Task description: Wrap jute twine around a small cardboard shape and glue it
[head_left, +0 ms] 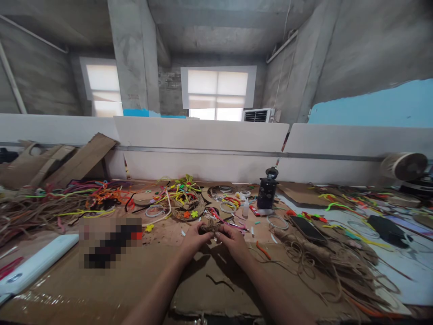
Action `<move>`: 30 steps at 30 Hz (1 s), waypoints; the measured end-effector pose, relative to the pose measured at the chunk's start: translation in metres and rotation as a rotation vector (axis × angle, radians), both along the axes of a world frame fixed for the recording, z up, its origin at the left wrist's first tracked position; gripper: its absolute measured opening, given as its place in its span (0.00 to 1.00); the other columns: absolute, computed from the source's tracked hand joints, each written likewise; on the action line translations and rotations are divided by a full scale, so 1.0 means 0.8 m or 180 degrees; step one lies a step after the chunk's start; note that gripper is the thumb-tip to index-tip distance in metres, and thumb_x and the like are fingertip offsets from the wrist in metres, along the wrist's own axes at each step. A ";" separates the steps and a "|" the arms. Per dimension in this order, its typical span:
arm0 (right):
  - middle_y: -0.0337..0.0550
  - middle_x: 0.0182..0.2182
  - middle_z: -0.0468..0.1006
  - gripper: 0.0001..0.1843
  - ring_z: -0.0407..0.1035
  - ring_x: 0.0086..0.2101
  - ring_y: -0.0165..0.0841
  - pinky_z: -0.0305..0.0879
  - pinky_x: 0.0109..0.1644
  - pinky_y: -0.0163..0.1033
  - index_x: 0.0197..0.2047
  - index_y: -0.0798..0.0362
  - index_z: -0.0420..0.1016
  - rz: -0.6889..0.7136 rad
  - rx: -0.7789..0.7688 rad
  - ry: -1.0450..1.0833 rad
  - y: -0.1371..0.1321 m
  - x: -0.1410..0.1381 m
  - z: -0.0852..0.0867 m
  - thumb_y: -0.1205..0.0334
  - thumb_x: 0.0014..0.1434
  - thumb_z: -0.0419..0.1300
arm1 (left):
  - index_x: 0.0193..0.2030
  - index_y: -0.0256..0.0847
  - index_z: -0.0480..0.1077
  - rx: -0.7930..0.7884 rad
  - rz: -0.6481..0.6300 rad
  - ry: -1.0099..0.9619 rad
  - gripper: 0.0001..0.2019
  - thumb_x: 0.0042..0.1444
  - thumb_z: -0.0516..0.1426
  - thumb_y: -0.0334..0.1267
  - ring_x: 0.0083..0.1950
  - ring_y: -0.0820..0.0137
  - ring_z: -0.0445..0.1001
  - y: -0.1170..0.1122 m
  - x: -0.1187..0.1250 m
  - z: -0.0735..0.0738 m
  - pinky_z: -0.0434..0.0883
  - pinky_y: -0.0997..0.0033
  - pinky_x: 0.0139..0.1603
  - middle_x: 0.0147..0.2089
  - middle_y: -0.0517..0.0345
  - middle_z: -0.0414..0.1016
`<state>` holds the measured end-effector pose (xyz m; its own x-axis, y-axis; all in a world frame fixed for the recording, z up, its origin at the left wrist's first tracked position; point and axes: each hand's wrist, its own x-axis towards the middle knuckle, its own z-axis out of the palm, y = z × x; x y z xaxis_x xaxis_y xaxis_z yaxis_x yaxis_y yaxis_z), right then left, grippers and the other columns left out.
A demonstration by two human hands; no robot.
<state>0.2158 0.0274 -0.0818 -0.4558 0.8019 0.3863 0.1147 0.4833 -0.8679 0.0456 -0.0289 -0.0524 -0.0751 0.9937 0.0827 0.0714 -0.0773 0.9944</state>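
Observation:
My left hand (192, 240) and my right hand (234, 239) meet at the middle of the worktable, both closed on a small knotted piece of brown twine (212, 226). The fingertips pinch it from either side, thumbs close together, and partly cover it. Its exact shape is too small to make out. On the cardboard below my hands lies a short dark strand (219, 282). Just beyond them are a bundle of colourful cords (186, 198), a yellow flower-shaped piece (149, 228) and a small clear bottle (245, 208).
Loose brown cord (304, 262) lies tangled at the right, near a black phone (307, 229). A black container (266, 193) stands behind my right hand. Further out are a fan (404, 166), a long white object (40, 262), heaped cords (101, 198) and cardboard sheets (84, 158).

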 end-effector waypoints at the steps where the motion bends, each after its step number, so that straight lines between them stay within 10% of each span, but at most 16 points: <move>1: 0.40 0.25 0.77 0.14 0.68 0.29 0.36 0.60 0.34 0.37 0.29 0.52 0.76 -0.0010 0.0008 -0.0009 0.000 0.000 0.000 0.50 0.58 0.61 | 0.35 0.40 0.72 -0.0009 -0.0005 0.0005 0.18 0.40 0.68 0.47 0.23 0.73 0.67 0.000 0.000 0.001 0.61 0.75 0.24 0.23 0.65 0.72; 30: 0.39 0.25 0.78 0.14 0.69 0.30 0.36 0.61 0.36 0.37 0.29 0.52 0.77 -0.0022 0.0038 -0.0001 -0.004 -0.001 0.000 0.51 0.57 0.62 | 0.32 0.41 0.71 0.0044 -0.0002 -0.0238 0.11 0.43 0.64 0.42 0.21 0.75 0.64 -0.005 0.002 -0.001 0.59 0.76 0.23 0.22 0.67 0.68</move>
